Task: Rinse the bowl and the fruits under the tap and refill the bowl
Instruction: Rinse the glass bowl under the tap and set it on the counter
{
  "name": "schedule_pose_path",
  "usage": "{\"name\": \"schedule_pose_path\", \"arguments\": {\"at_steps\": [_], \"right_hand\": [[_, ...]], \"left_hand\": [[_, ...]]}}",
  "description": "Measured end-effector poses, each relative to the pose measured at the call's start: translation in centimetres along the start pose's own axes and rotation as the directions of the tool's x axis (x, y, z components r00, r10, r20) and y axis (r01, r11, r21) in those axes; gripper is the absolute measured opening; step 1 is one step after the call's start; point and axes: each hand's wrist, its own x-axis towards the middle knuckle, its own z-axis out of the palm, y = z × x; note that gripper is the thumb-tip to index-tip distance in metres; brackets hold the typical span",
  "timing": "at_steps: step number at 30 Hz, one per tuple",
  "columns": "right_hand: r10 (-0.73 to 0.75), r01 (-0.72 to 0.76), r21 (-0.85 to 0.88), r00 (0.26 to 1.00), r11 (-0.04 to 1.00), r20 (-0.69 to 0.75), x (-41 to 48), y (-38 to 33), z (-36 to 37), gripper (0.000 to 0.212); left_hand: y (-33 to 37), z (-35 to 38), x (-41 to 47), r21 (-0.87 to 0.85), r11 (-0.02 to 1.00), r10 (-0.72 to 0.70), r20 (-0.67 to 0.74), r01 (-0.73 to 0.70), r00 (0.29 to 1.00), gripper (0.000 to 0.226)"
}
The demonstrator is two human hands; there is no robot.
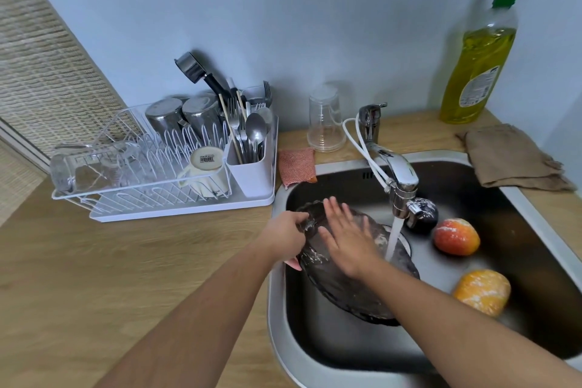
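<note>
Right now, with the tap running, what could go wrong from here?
The tilted dark ribbed glass bowl is wet and only the left hand grips its rim; it could slip and hit the steel sink. The water stream lands near the bowl's edge, so water may splash onto the wooden counter.

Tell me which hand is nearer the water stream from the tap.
Right. The right hand lies flat inside the bowl, just left of the water stream; the left hand grips the bowl's left rim, farther from it.

No legible text; barcode sticker (207, 160) on mug (201, 181)
</note>
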Motion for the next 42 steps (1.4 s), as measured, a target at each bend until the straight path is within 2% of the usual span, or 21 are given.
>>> {"name": "schedule_pose_path", "arguments": {"at_steps": [2,3,6,7,10,11,12,14,16,19,21,24,27,31,34,36,40,42], "right_hand": [[0.155,-0.155,0.006,0.988,0.988,-0.003,0.3,0.5,-0.3,0.062],[0.150,-0.150,0.045,0.989,0.988,0.013,0.3,0.2,-0.4,0.061],[-0.096,0.096,0.109,0.995,0.989,-0.004,0.2,-1.0,-0.2,0.055],[-0.108,0.109,0.098,0.994,0.989,-0.013,0.3,-0.7,-0.2,0.054],[0.120,-0.120,0.058,0.993,0.991,0.006,0.4,2.0,-0.4,0.056],[0.154,-0.155,0.053,0.988,0.986,0.022,0.2,2.3,-0.3,0.058],[0.119,-0.120,0.053,0.993,0.991,0.027,0.0,2.0,-0.2,0.059],[-0.040,0.039,0.079,0.999,0.996,0.006,-0.3,0.8,0.1,0.060],[-0.099,0.100,0.101,0.995,0.990,-0.015,-0.1,1.0,0.1,0.061],[0.011,-0.010,-0.028,0.999,1.000,0.052,-0.1,4.8,-0.2,0.070],[0.040,-0.033,-0.074,0.994,0.997,0.098,-1.2,7.5,-0.2,0.077],[-0.014,0.055,-0.213,0.982,0.976,0.191,-3.3,8.9,-0.2,0.078],[-0.076,0.167,-0.282,0.949,0.945,0.307,-5.1,8.2,-0.2,0.067],[-0.136,0.188,-0.062,0.870,0.980,0.473,-6.5,5.8,0.2,0.053],[-0.169,0.137,0.099,0.845,0.986,0.508,-7.4,4.9,-0.2,0.050],[-0.118,0.128,0.012,0.867,0.992,0.484,-7.6,5.8,-0.4,0.053],[0.019,0.080,-0.325,0.956,0.942,0.291,-5.9,7.9,-1.3,0.063],[0.018,0.081,-0.375,0.968,0.923,0.251,-5.1,7.5,-1.4,0.067]], "left_hand": [[-0.1,0.1,0.0,0.019,1.000,0.001,0.006,-0.001,1.000,0.055],[0.0,0.2,-0.1,0.035,0.999,0.004,0.010,-0.004,1.000,0.055],[0.0,0.6,-0.2,0.067,0.998,0.007,0.031,-0.009,0.999,0.053],[0.0,0.5,-0.2,0.067,0.998,0.009,0.035,-0.011,0.999,0.053],[0.1,0.4,-0.1,0.079,0.997,0.012,0.021,-0.013,1.000,0.055],[0.2,0.5,0.0,0.098,0.995,0.019,0.014,-0.020,1.000,0.057],[0.2,0.6,0.1,0.115,0.993,0.028,0.007,-0.029,1.000,0.058],[0.3,0.7,0.3,0.134,0.990,0.042,-0.006,-0.041,0.999,0.057],[0.6,0.7,0.2,0.151,0.988,0.044,-0.017,-0.041,0.999,0.057],[0.9,0.3,0.0,0.214,0.975,0.070,-0.050,-0.058,0.996,0.062],[1.2,0.0,0.1,0.267,0.961,0.103,-0.078,-0.079,0.992,0.064],[1.8,-0.5,0.5,0.360,0.926,0.162,-0.106,-0.114,0.981,0.065],[2.5,-0.2,0.6,0.530,0.836,0.274,-0.181,-0.142,0.944,0.069],[2.7,1.4,0.7,0.611,0.769,0.415,-0.253,-0.188,0.874,0.076],[2.8,1.3,0.9,0.628,0.757,0.430,-0.270,-0.181,0.862,0.076],[2.7,1.0,0.8,0.609,0.770,0.421,-0.265,-0.188,0.868,0.072],[2.4,0.7,0.3,0.524,0.823,0.369,-0.201,-0.218,0.908,0.065],[2.2,0.7,0.4,0.464,0.859,0.345,-0.208,-0.218,0.915,0.063]]}}
